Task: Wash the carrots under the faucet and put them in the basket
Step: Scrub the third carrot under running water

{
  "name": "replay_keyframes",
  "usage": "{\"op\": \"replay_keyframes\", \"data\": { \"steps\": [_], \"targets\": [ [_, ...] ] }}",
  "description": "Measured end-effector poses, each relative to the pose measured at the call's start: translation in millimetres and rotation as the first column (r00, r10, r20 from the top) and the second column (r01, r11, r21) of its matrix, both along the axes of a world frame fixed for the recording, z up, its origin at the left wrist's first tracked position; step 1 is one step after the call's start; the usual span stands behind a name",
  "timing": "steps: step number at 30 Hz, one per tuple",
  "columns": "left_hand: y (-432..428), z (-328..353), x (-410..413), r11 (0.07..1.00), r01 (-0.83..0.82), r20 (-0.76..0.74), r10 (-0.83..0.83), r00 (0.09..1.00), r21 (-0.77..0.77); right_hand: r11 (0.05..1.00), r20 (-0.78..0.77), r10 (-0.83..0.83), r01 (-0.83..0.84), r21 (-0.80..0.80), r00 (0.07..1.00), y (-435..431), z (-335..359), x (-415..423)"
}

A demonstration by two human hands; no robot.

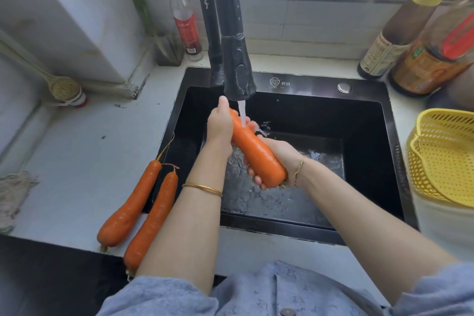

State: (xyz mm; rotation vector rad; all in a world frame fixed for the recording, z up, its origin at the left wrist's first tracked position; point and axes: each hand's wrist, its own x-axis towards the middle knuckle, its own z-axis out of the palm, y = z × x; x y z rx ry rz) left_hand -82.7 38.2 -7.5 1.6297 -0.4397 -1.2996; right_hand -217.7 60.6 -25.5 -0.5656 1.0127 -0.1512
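Note:
Over the black sink (364,115), I hold one large orange carrot (256,149) under the running black faucet (237,69). My left hand (219,123) grips its thin far end, right beside the water stream. My right hand (275,159) wraps around its thick near end from below. Water splashes off the carrot into the basin. Two more carrots (130,202) (154,218) lie side by side on the white counter at the sink's left edge. A yellow perforated basket (446,161) stands on the counter to the right of the sink.
A red-capped bottle (183,20) stands behind the faucet. Sauce bottles (400,33) crowd the back right corner, and jars line the window ledge. A ladle (61,87) leans at the far left, with a cloth (12,195) near the counter's left edge.

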Motion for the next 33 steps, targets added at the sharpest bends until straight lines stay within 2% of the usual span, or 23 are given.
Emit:
{"op": "replay_keyframes", "data": {
  "steps": [6,11,15,19,21,23,25,28,30,33],
  "targets": [
    [13,-2,-14,0.991,0.101,0.068,-0.095,0.993,-0.089,0.97,0.135,-0.13,0.098,0.221,0.982,-8,3,9],
    [13,-4,-16,0.987,0.156,0.221,-0.144,0.965,-0.039,0.931,0.068,-0.238,0.207,0.3,0.969,-16,12,26],
    [17,-1,-18,0.983,0.171,0.253,-0.15,0.956,-0.061,0.914,-0.052,-0.318,0.321,0.247,0.947,-25,21,40],
    [35,-2,-22,0.934,0.352,0.335,-0.311,0.889,-0.066,0.909,-0.127,-0.379,0.395,0.135,0.916,-35,22,43],
    [36,2,-18,0.916,0.399,0.355,-0.357,0.864,-0.05,0.902,-0.084,-0.401,0.409,0.135,0.912,-38,17,47],
    [30,9,-10,0.925,0.38,0.335,-0.359,0.871,0.004,0.892,-0.01,-0.423,0.419,0.168,0.906,-36,13,53],
    [23,15,0,0.929,0.353,0.317,-0.371,0.873,0.115,0.912,0.087,-0.403,0.392,0.121,0.911,-32,6,55],
    [24,9,13,0.943,0.261,0.183,-0.3,0.936,0.208,0.943,0.142,-0.33,0.332,0.005,0.933,-24,2,51],
    [28,5,12,0.934,0.276,0.145,-0.313,0.939,0.228,0.948,0.072,-0.303,0.308,-0.075,0.95,-22,-1,51],
    [32,7,4,0.905,0.376,0.161,-0.409,0.898,0.2,0.941,-0.15,-0.32,0.296,-0.161,0.936,-21,0,53]
  ]
}}
